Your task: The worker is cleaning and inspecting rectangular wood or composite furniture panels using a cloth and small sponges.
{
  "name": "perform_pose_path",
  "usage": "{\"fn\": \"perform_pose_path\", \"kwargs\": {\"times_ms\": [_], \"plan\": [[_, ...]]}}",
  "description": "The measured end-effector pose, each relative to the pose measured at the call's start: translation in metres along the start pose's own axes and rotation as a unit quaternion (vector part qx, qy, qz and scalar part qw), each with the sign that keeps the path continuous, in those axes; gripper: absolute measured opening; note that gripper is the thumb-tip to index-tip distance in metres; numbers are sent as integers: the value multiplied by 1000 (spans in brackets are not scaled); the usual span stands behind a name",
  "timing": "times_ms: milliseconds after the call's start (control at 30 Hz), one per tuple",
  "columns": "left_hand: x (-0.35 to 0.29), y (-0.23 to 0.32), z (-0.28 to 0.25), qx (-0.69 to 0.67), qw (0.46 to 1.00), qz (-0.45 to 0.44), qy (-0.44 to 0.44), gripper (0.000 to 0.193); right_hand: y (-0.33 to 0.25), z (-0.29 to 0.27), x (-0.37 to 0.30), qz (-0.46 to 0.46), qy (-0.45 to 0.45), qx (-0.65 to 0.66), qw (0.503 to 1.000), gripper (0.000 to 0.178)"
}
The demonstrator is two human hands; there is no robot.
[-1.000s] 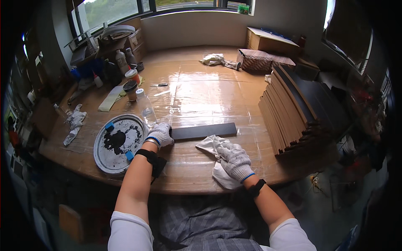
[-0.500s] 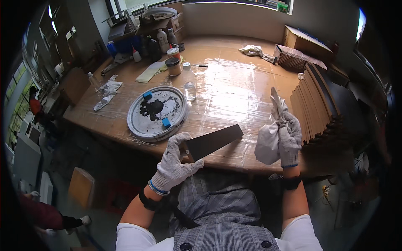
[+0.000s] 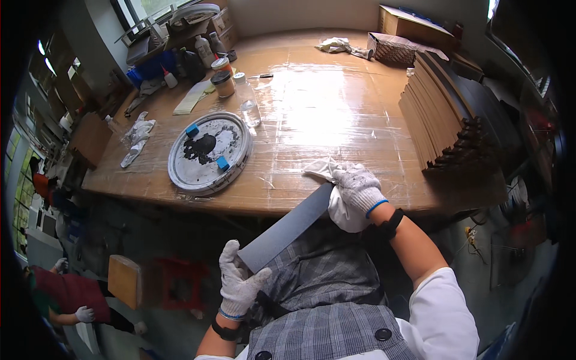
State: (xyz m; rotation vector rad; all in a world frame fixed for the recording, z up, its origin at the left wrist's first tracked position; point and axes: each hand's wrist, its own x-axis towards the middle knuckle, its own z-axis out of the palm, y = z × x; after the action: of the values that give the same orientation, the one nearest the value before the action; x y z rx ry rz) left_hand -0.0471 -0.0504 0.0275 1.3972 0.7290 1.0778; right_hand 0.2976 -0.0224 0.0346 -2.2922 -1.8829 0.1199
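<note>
A flat, dark grey-blue strip (image 3: 287,231) lies slantwise over my lap, just off the table's near edge. My left hand (image 3: 238,282), in a white knit glove, grips its lower end between thumb and fingers. At the upper end, my gloved right hand (image 3: 356,183) is closed on a white cloth (image 3: 345,211). The cloth meets the strip's far end, and the glove's fingertips look smudged. Beyond the left hand, a round white lid (image 3: 174,168) with black smears carries two small blue blocks, one (image 3: 192,130) at the back and another (image 3: 222,163) nearer me.
A clear bottle (image 3: 248,108) and a dark-lidded jar (image 3: 223,85) stand behind the lid. Stacked brown strips (image 3: 429,114) fill the table's right side. Crumpled cloths (image 3: 139,138) lie left. A co-worker in a dark red top (image 3: 69,294) is at lower left, near a red stool (image 3: 180,282).
My left hand has come down toward my lap, turning the strip so a lighter broad face shows. My right hand has moved left with the cloth, onto the strip's far end.
</note>
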Motion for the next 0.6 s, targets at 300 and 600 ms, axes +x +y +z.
{"fn": "perform_pose_path", "kwargs": {"times_ms": [300, 600], "plan": [[13, -8, -21, 110, 991, 72, 9, 30, 102, 59, 6, 114, 101, 631, 761, 26], [18, 11, 0, -99, 994, -41, 16, 93, 57, 11, 4, 105, 174, 574, 793, 30]]}}
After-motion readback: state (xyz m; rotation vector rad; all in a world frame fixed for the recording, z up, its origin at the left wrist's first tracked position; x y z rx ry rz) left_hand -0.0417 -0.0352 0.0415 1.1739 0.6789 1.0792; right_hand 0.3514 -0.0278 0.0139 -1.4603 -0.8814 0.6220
